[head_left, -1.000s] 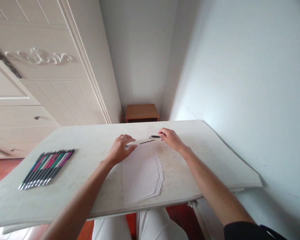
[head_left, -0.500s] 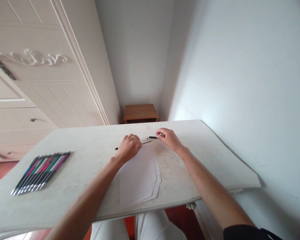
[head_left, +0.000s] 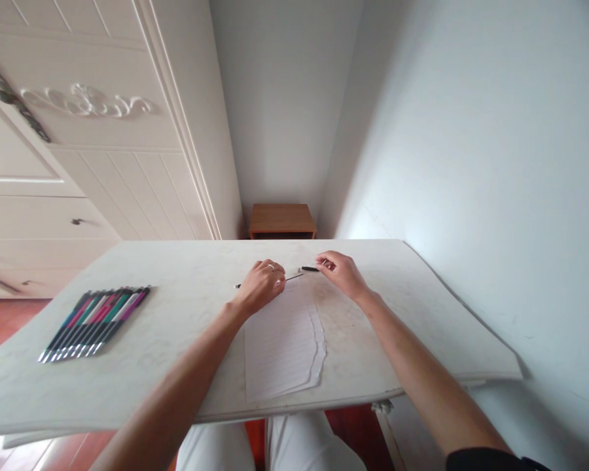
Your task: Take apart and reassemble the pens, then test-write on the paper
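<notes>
My left hand (head_left: 264, 281), a ring on one finger, is closed over a disassembled pen above the top of the paper sheets (head_left: 279, 353). The pen's end (head_left: 237, 286) pokes out to the left, and its thin dark refill (head_left: 294, 277) sticks out to the right. My right hand (head_left: 342, 273) is pinched around something small and pale, mostly hidden by the fingers. Just left of those fingertips lies a short black pen piece (head_left: 309, 269). A tiny pen tip (head_left: 299, 269) is beside it.
Several pens with coloured grips (head_left: 95, 324) lie in a row on the left of the white table (head_left: 186, 379). A white cabinet (head_left: 142, 196) stands at left, a pale wall (head_left: 471, 163) at right. Beyond the far edge is a small wooden stand (head_left: 282, 219).
The view has shifted a little, so the whole table sits slightly farther right in it. Both hands keep nearly the same pose over the pen parts.
</notes>
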{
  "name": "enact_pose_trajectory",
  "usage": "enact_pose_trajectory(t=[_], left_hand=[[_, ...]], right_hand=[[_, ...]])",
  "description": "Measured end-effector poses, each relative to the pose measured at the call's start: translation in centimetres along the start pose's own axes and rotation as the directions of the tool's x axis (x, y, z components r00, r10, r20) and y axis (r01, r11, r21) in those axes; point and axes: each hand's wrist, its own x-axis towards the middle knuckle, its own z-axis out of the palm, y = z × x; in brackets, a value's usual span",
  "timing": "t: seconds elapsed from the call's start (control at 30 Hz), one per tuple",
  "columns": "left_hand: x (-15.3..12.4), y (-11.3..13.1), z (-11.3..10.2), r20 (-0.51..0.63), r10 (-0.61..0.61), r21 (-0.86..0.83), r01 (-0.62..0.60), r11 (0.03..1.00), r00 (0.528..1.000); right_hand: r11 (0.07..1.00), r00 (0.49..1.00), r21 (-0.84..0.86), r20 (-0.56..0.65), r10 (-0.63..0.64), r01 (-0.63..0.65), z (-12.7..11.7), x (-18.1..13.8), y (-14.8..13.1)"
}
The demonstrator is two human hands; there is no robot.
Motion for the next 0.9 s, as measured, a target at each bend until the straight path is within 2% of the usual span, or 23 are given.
enact_pose_trajectory(t=[0.23, 0.37, 0.5, 0.9], left_hand=[[-0.4, 0.0, -0.6, -0.162, -0.009, -0.084, -0.005, 0.996, 0.987], [-0.7, 0.0, -1.1, -0.204, -0.029, -0.079, 0.013, 0.997, 0.979], [-0.9, -0.2, -1.3, -0.21, -0.026, -0.074, 0.011, 0.997, 0.977], [-0.9, -0.5, -0.8, -0.157, 0.006, -0.067, -0.016, 0.998, 0.988]], right_hand=[[0.998, 0.998, -0.009, -0.029, -0.055, 0.054, -0.1, 0.0, -0.2], [0.994, 0.993, 0.014, -0.036, -0.11, 0.11, -0.2, 0.0, -0.6], [0.989, 0.989, 0.037, -0.043, -0.145, 0.146, -0.3, 0.0, -1.2], [0.99, 0.992, 0.06, -0.024, -0.123, 0.125, -0.4, -0.2, -1.6]])
